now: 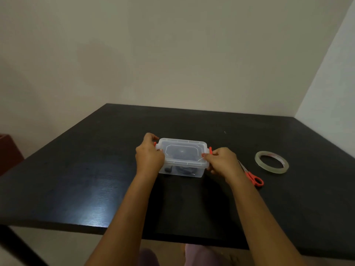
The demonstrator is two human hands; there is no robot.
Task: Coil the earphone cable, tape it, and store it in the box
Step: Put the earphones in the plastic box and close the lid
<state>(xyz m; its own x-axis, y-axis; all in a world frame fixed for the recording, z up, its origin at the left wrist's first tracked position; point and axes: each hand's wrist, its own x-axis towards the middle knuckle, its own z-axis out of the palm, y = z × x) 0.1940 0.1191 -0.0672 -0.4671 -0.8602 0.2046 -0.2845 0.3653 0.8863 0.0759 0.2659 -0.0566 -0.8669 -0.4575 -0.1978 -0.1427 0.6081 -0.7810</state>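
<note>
A small clear plastic box (182,170) with its lid (182,150) on stands in the middle of the black table (76,169). Dark coiled earphone cable (184,170) shows through its front wall. My left hand (148,156) grips the box's left end, fingers at the orange latch (155,144). My right hand (223,162) grips the right end, fingertips on the other orange latch (210,150). A roll of clear tape (271,164) lies flat to the right.
Orange-handled scissors (254,178) lie just right of my right wrist, blades partly hidden behind it. A dark red object (8,152) stands off the table's left side. Walls close in behind and to the right.
</note>
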